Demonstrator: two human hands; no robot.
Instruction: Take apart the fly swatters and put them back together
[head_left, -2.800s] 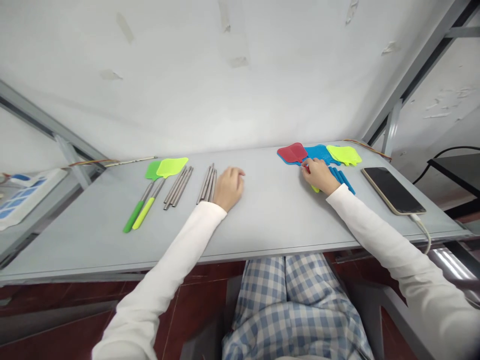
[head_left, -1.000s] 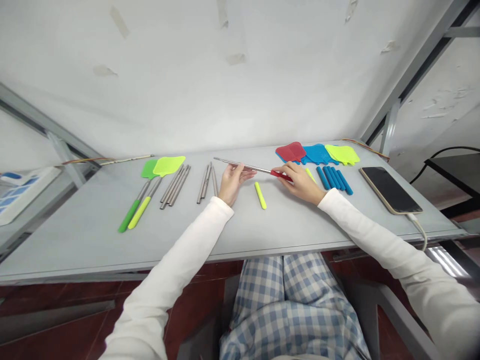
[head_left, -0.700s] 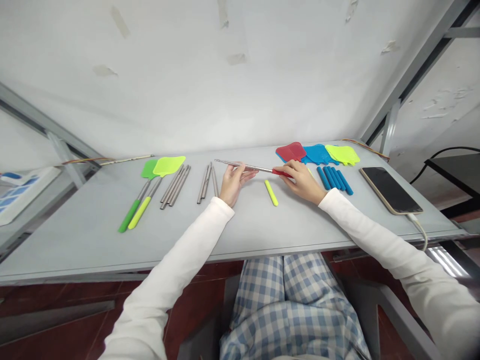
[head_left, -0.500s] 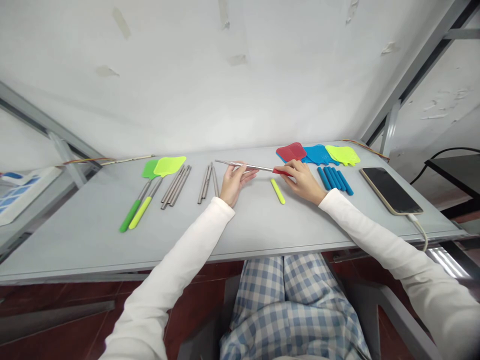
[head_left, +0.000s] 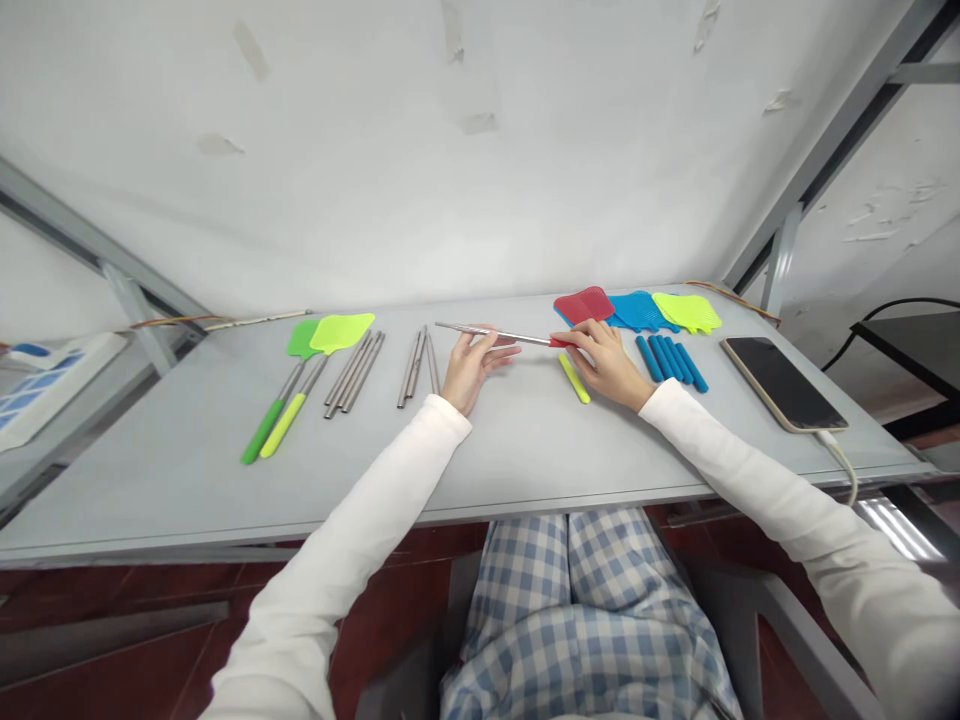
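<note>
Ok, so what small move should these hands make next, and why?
Probably press the red handle further onto the metal rod: the left hand holds the rod, the right hand grips the handle at its end, and whether it's fully seated can't be seen.

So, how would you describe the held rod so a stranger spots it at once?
Start at the grey table and look near its middle. There, the left hand holds a metal rod, its end at the right hand. Unlike the bare rods lying to its left, it meets a red handle.
</note>
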